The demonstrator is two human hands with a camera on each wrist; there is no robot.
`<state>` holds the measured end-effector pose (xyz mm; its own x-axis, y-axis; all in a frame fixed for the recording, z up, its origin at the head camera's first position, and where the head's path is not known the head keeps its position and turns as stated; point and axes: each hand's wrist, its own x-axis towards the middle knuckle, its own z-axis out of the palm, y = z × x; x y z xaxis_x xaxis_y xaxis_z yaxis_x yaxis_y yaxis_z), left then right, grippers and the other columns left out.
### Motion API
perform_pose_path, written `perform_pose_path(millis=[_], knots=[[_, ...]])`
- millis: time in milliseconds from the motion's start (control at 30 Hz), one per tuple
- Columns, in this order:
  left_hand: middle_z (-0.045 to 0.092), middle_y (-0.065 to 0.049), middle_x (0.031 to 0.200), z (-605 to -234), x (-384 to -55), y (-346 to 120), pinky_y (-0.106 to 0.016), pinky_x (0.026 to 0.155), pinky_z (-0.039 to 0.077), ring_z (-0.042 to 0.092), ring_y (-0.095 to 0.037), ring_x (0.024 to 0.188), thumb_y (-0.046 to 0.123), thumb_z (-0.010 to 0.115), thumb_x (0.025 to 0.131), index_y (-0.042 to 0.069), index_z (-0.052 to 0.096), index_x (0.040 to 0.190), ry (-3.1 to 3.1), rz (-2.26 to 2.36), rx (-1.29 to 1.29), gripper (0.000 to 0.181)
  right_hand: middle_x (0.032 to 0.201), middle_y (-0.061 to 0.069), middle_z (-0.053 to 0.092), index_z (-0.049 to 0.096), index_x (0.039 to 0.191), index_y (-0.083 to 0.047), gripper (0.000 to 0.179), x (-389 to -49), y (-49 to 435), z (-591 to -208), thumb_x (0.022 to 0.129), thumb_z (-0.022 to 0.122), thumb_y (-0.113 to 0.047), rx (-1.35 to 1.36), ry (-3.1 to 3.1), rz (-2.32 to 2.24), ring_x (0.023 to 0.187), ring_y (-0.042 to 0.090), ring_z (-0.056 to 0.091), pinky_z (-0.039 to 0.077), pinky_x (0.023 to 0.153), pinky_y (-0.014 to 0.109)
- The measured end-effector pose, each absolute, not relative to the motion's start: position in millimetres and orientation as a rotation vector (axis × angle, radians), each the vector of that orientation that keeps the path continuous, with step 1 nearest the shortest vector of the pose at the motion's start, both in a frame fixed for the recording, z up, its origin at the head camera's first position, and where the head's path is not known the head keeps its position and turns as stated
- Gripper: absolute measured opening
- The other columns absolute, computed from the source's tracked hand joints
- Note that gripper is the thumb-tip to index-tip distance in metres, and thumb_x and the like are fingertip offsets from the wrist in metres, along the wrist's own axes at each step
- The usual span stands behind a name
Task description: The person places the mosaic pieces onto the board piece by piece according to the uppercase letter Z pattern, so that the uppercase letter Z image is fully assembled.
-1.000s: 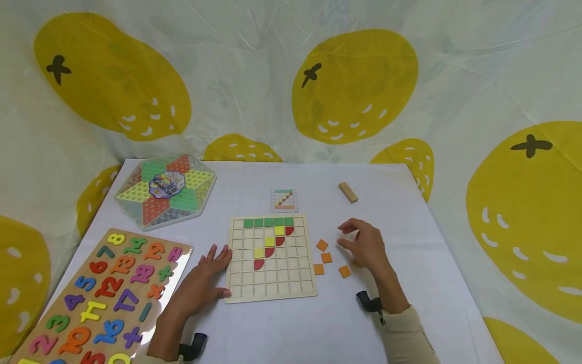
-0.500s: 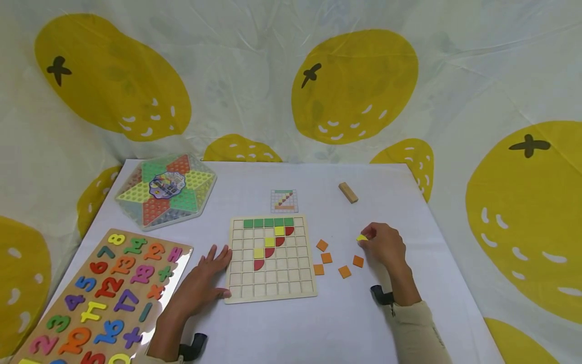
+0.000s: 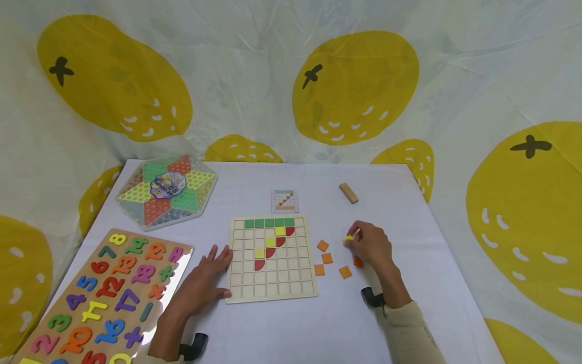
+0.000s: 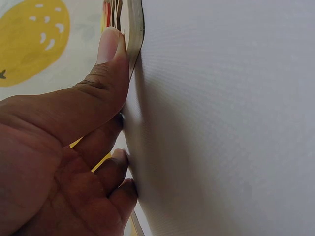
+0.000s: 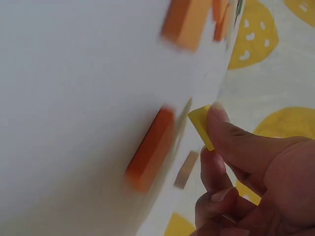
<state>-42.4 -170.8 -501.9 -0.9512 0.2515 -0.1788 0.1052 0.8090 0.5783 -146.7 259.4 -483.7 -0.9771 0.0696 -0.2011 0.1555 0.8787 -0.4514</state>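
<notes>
A square wooden grid board (image 3: 283, 289) lies in the middle of the table. It bears a row of green square tiles (image 3: 269, 222) and a diagonal of yellow squares (image 3: 259, 253) paired with red quarter-round pieces (image 3: 259, 265). My left hand (image 3: 197, 285) rests at the board's left edge, fingers spread, thumb by the near corner. To the right of the board, my right hand (image 3: 372, 246) pinches a yellow tile (image 5: 200, 126) between thumb and fingertip, held above the table. Several orange square tiles (image 3: 327, 258) lie between board and right hand, one partly behind the wrist.
A small pattern card (image 3: 285, 208) lies behind the board, and a wooden block (image 3: 348, 193) stands off to its right. At left are a Chinese checkers box (image 3: 193, 194) and a number puzzle board (image 3: 119, 298), close to the left forearm.
My right hand first came away to the right with the yellow tile showing in its pinch, then moved back left toward the board. My left hand stays at the board's edge.
</notes>
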Motion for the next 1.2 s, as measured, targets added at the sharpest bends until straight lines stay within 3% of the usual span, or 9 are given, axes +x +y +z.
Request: perform_pose_path(millis=[467,700,1000,1200], knots=[[0.032,-0.011,0.172,-500.3,-42.6,-169.7,-0.063,0.131,0.021,0.016,-0.043,0.164,0.015,0.095,0.073,0.008,0.040,0.162,2.732,0.889,0.260,0.105,0.082,-0.001,0.062,0.069,0.101,-0.024,0.016,-123.1,167.1,-469.9,0.094,0.082,-0.019,-0.116,2.788,-1.014,0.067,0.019,0.054,0.039,0.050,0.025],[0.035,-0.012,0.171,-501.5,-42.1,-169.6,-0.064,0.130,0.022,0.017,-0.044,0.164,0.018,0.096,0.073,0.008,0.042,0.162,2.744,0.869,0.253,0.105,0.078,-0.007,0.063,0.072,0.099,-0.023,0.014,-112.8,121.7,-470.8,0.092,0.083,-0.018,-0.319,2.756,-0.983,0.074,0.014,0.056,0.041,0.059,0.025],[0.035,-0.012,0.171,-501.2,-42.3,-170.9,-0.066,0.129,0.023,0.017,-0.044,0.164,0.018,0.096,0.074,0.008,0.042,0.161,2.725,0.888,0.238,0.103,0.069,-0.012,0.059,0.070,0.091,-0.025,0.015,-106.6,72.3,-481.4,0.090,0.085,-0.020,-0.482,2.697,-0.925,0.068,0.006,0.055,0.041,0.058,0.022],[0.035,-0.012,0.171,-500.6,-42.7,-170.9,-0.065,0.129,0.022,0.017,-0.045,0.164,0.018,0.096,0.074,0.008,0.043,0.161,2.723,0.903,0.250,0.102,0.066,-0.013,0.058,0.070,0.092,-0.025,0.016,-106.1,52.6,-486.6,0.090,0.086,-0.023,-0.491,2.729,-0.850,0.064,0.005,0.053,0.040,0.055,0.022]])
